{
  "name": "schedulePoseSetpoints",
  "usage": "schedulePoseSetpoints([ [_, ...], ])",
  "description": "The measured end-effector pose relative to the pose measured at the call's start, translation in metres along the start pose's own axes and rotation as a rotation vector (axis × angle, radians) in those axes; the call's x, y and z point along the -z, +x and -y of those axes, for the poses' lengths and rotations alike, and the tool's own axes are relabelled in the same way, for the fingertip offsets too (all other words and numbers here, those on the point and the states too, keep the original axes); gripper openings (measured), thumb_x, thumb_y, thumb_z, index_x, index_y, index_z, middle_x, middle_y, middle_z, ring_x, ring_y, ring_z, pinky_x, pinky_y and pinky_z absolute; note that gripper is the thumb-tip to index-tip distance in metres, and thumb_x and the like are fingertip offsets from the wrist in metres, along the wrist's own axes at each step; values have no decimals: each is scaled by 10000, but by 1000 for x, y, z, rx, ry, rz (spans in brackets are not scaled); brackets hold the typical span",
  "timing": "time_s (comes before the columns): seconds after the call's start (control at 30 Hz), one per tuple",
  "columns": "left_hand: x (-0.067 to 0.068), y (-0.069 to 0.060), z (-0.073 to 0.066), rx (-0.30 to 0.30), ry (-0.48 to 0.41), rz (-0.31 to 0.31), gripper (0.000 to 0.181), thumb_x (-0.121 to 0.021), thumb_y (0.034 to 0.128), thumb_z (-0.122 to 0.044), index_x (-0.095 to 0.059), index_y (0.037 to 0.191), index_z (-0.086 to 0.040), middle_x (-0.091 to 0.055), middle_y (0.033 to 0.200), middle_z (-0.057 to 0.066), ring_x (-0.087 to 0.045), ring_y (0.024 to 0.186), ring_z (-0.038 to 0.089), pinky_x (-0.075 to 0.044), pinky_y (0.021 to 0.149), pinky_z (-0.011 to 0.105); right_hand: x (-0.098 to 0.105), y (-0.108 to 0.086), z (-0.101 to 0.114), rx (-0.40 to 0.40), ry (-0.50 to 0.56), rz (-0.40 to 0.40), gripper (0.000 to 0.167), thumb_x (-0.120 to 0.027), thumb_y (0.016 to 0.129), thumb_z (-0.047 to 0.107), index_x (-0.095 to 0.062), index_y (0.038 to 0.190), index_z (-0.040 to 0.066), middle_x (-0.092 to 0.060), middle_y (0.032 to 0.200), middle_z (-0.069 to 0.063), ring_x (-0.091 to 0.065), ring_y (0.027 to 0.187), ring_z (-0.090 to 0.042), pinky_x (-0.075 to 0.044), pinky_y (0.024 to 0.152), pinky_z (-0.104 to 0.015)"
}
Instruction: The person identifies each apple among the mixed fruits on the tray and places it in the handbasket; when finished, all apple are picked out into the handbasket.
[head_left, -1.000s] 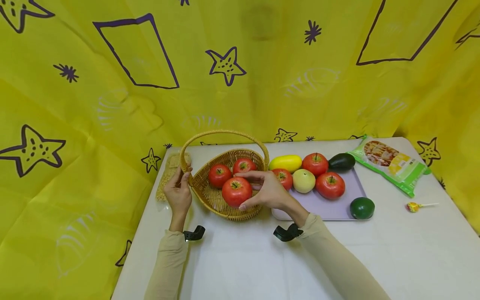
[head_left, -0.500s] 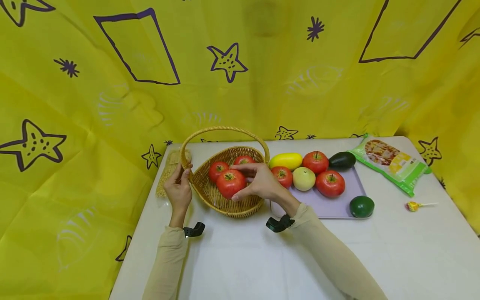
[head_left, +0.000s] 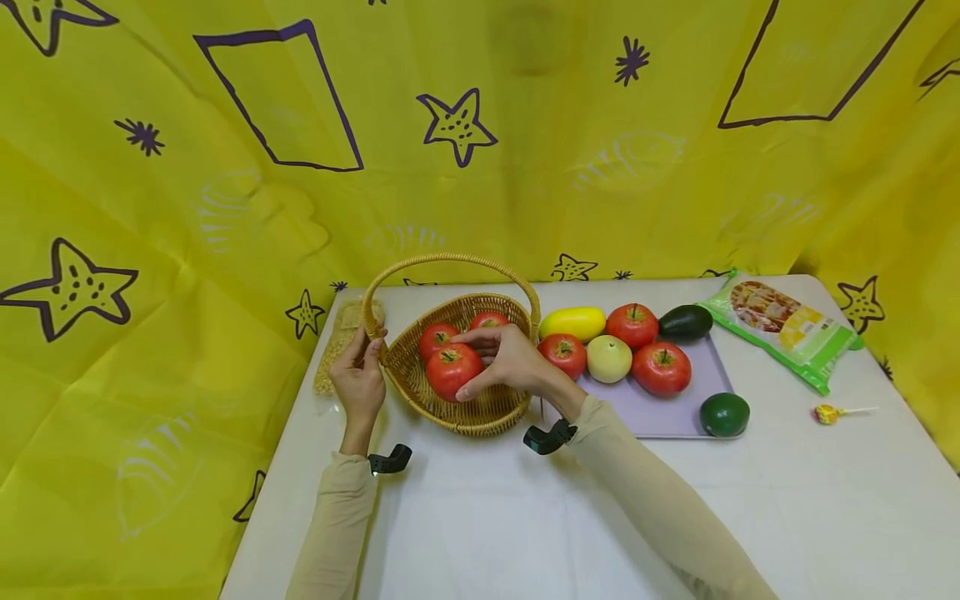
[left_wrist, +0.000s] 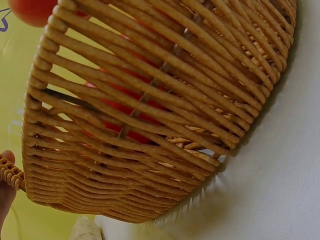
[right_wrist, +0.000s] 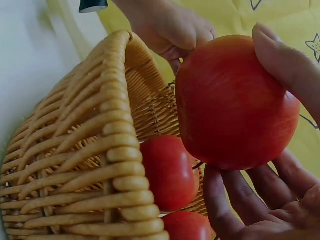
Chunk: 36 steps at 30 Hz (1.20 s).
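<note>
My right hand [head_left: 504, 360] holds a red apple [head_left: 453, 372] between thumb and fingers, over the wicker basket [head_left: 480, 427]. The right wrist view shows this apple [right_wrist: 235, 105] above the basket's rim, apart from the apples below. Two more red apples, one at the left [head_left: 436, 340] and one at the back [head_left: 490, 320], lie inside the basket, both partly covered. With its fingers round the lower left end of the arched handle [head_left: 450, 257], my left hand [head_left: 360, 385] grips the basket. Only a fingertip of it [left_wrist: 7, 157] shows in the left wrist view, at the handle's foot.
A lilac tray [head_left: 675, 423] right of the basket bears red apples, a pale green apple [head_left: 608, 359], a yellow fruit [head_left: 573, 322], a dark eggplant [head_left: 686, 322] and a green avocado [head_left: 724, 414]. Beyond lie a green food packet [head_left: 783, 329] and a lollipop [head_left: 828, 414]. A clear bag [head_left: 336, 350] lies left.
My right hand has carried the apple leftward and slightly away from me above the basket, so it now covers part of the left apple. The left hand stays on the handle.
</note>
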<state>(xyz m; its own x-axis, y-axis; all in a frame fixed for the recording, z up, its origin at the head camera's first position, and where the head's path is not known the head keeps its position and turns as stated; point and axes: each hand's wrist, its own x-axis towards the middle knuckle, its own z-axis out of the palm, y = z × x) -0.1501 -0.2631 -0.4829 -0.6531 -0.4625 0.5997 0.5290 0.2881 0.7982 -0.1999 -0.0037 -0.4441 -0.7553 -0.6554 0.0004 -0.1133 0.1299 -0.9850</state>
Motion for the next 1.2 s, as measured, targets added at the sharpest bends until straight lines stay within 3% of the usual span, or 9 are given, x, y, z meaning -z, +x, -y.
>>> schedulePoseSetpoints([
  [0.2,0,-1,2,8,-6,2,399,-662,976,122,-615,1372,98,-655,1178,451,-753,1018,-9,-601,923,159,1,7,-1,-32,-7,35,755,-1012,673,100,-717,1367,135,-710,1377,-76,-681,1213,-241,-584,1076,-396],
  [0.7,3,0,3,8,-23,1,401,-667,973,120,-625,1371,91,-711,1216,332,-773,1034,50,-603,969,215,1,26,2,-89,-78,139,830,-1027,604,37,-689,1358,116,-704,1370,-86,-650,1282,-250,-559,1108,-401],
  [0.93,3,0,4,16,-33,2,405,-667,968,130,-627,1369,88,-726,1212,297,-776,1029,52,-607,956,212,-1,34,1,-115,-163,158,809,-1052,569,73,-733,1305,178,-732,1329,-27,-655,1266,-210,-539,1130,-396],
  [1.2,3,1,4,2,-18,13,400,-662,973,128,-613,1370,102,-689,1204,384,-772,1041,56,-600,968,203,0,40,2,-129,-174,193,810,-1043,572,32,-739,1311,160,-737,1353,-29,-632,1338,-238,-525,1159,-406],
])
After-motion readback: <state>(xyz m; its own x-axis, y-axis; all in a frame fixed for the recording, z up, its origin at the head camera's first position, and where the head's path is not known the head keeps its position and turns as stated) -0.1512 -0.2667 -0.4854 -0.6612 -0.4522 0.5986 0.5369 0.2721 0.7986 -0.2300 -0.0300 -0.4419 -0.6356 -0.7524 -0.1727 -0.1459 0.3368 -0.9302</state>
